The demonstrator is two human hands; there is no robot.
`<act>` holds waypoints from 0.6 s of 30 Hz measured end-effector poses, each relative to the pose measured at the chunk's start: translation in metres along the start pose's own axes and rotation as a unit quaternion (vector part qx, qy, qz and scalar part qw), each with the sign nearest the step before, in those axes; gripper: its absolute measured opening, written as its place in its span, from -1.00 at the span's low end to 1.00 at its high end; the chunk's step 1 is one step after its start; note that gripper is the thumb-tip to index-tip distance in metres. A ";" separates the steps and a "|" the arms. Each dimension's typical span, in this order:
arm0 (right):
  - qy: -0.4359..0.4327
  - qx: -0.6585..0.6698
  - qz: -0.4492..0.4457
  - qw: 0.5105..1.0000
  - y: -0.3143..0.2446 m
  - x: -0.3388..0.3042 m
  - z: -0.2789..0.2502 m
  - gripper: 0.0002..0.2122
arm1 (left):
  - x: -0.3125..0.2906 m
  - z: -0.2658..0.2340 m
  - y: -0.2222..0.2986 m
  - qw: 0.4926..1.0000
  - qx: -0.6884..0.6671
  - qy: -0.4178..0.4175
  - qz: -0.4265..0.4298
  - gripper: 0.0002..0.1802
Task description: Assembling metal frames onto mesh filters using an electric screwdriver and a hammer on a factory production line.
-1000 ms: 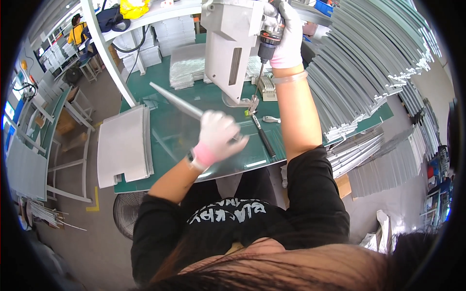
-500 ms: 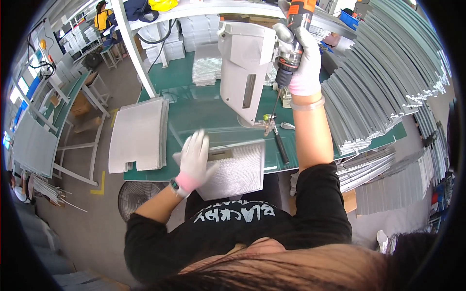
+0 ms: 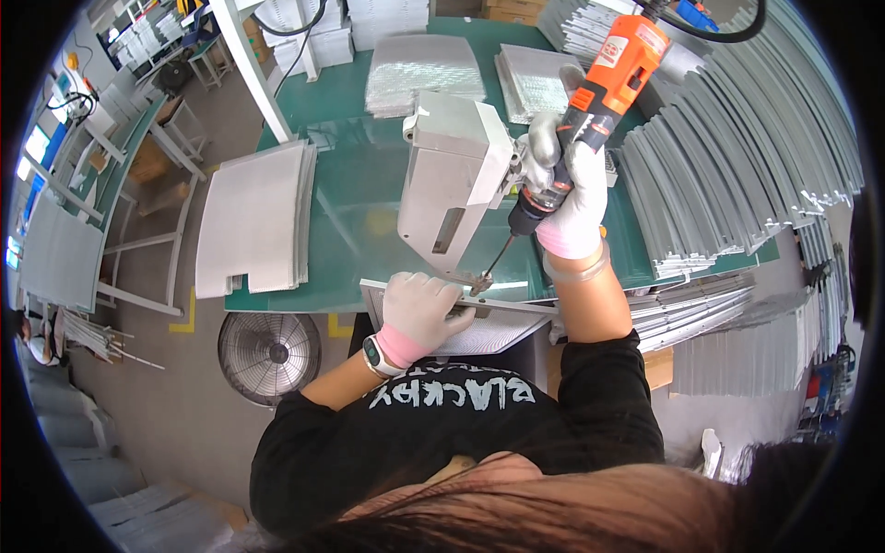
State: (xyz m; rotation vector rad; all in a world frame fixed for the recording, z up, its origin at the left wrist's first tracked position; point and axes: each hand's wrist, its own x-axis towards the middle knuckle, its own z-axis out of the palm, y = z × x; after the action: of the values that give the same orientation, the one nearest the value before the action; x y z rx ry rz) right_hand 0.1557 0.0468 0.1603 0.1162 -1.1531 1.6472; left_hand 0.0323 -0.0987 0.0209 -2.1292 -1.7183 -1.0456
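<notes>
My right hand (image 3: 576,184), in a white glove, is wrapped round an orange and black power screwdriver (image 3: 616,69) with a hose at its top end. Fixed to the tool's side is a large pale grey housing (image 3: 447,180) with a dark slot. The long thin bit slants down to a small metal nose piece, which meets the top edge of a silvery mesh panel (image 3: 493,334) or sits just over it. My gloved left hand (image 3: 419,311) grips that same edge left of the bit, thumb on the near face. The panel stands tilted between my body and the table.
Pale panels (image 3: 253,217) are stacked on the left of the green table (image 3: 350,212). Mesh stacks (image 3: 424,74) lie toward the back. Long grey strips (image 3: 719,157) pile up at the right. On the floor, left, stands a round fan (image 3: 269,355).
My left hand has come down from above the panel onto its edge. The panel now stands more steeply. My right hand has brought the screwdriver nearer, down to the panel's edge.
</notes>
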 end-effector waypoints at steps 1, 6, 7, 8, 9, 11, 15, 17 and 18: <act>-0.005 0.006 0.002 1.000 0.003 -0.001 -0.002 -0.25 | -0.001 0.000 0.000 1.000 -0.013 0.005 0.000 -0.67; 0.004 -0.016 0.023 1.000 0.011 -0.008 -0.004 -0.25 | -0.004 -0.001 0.002 1.000 -0.004 -0.014 -0.010 -0.66; 0.007 -0.010 0.014 1.000 0.010 -0.007 -0.003 -0.24 | -0.004 -0.001 0.002 1.000 -0.002 -0.004 -0.009 -0.66; 0.010 -0.005 0.005 1.000 0.010 -0.007 -0.002 -0.24 | -0.004 -0.001 0.002 1.000 -0.002 -0.005 -0.009 -0.66; 0.011 -0.004 0.005 1.000 0.010 -0.007 -0.003 -0.24 | -0.003 -0.001 0.002 1.000 -0.004 0.001 -0.007 -0.66; 0.011 0.000 -0.007 1.000 0.012 -0.006 -0.004 -0.23 | -0.003 -0.001 0.002 1.000 -0.005 0.006 -0.004 -0.67; -0.004 -0.005 -0.007 1.000 0.012 -0.007 -0.002 -0.22 | -0.004 0.001 0.000 1.000 -0.004 0.021 -0.005 -0.68; -0.009 -0.017 -0.009 1.000 0.013 -0.006 -0.005 -0.22 | -0.004 0.001 0.000 1.000 -0.002 0.028 -0.005 -0.68; -0.009 -0.018 -0.009 1.000 0.014 -0.006 -0.005 -0.22 | -0.003 0.002 -0.001 1.000 -0.007 0.027 -0.003 -0.69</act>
State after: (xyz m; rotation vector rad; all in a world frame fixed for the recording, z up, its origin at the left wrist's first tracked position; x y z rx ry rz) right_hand 0.1494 0.0469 0.1452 0.1190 -1.1916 1.6124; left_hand 0.0322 -0.1000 0.0176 -2.0846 -1.6999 -1.1094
